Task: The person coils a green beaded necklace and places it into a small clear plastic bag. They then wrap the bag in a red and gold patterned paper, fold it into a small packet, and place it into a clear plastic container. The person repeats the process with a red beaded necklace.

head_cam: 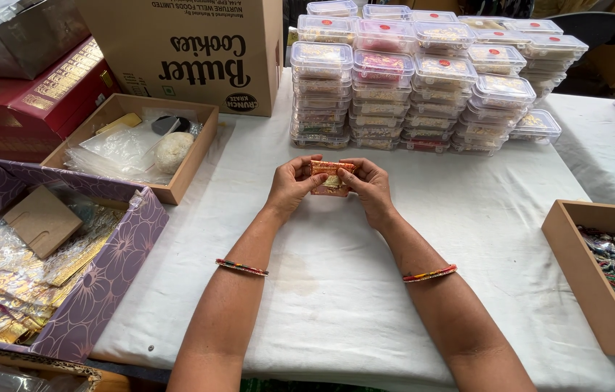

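My left hand (291, 186) and my right hand (370, 189) meet over the white tablecloth (467, 218) and together hold a small orange and gold card-like packet (331, 176). The fingers of both hands pinch its edges, so part of it is hidden. A thin coloured bangle sits on each forearm.
Stacks of clear lidded plastic boxes (424, 80) stand behind the hands. A cardboard carton (191, 51) and a wooden tray of plastic bags (133, 145) are at the back left. A purple floral box (104, 276) with gold packets lies left. A wooden tray of beads (583, 283) sits right.
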